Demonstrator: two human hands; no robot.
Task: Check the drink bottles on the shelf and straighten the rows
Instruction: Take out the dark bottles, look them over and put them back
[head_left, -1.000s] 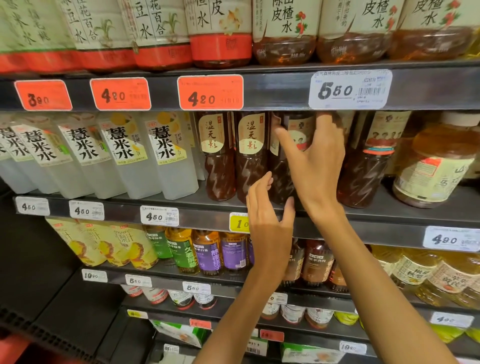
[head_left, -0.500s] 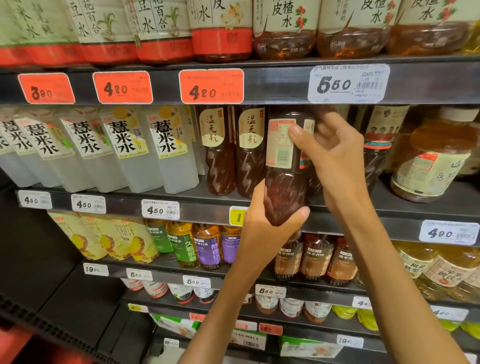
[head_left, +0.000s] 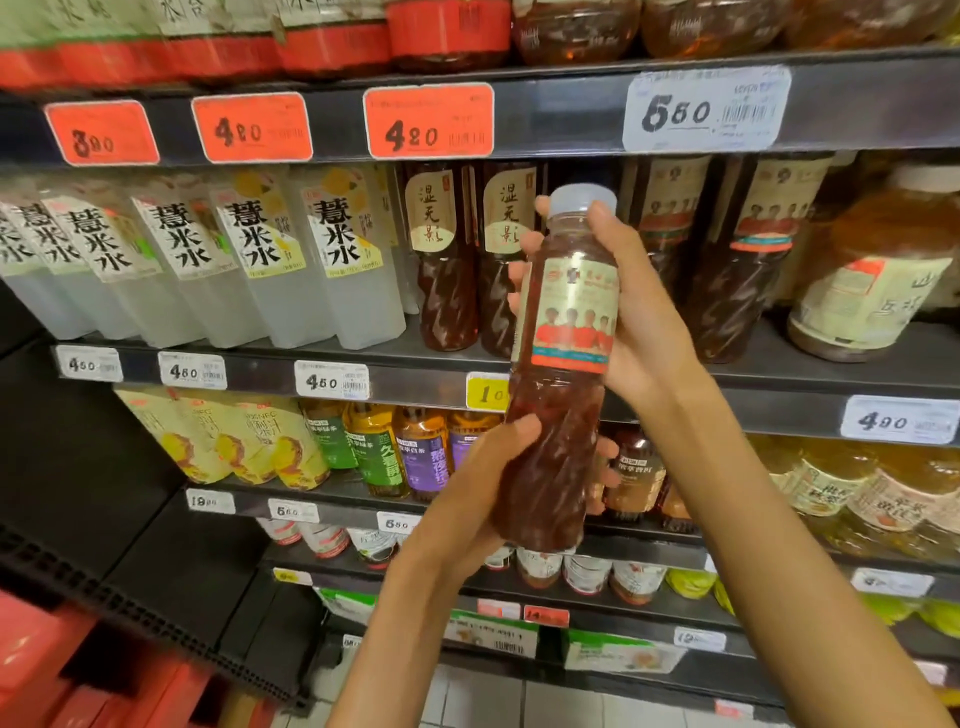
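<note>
Held clear of the shelf (head_left: 519, 366), the bottle (head_left: 563, 364) is kept upright with its label turned to the camera, probably so it can be checked. Its upper part is grasped by the right hand (head_left: 631, 317), its lower body by the left hand (head_left: 483, 483). Label print is too blurred to read; the gap behind is hidden.

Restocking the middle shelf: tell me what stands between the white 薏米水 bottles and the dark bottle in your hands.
In the head view, two dark spiral-ribbed bottles with tan labels stand upright between the white 薏米水 bottles and the held bottle.
</note>
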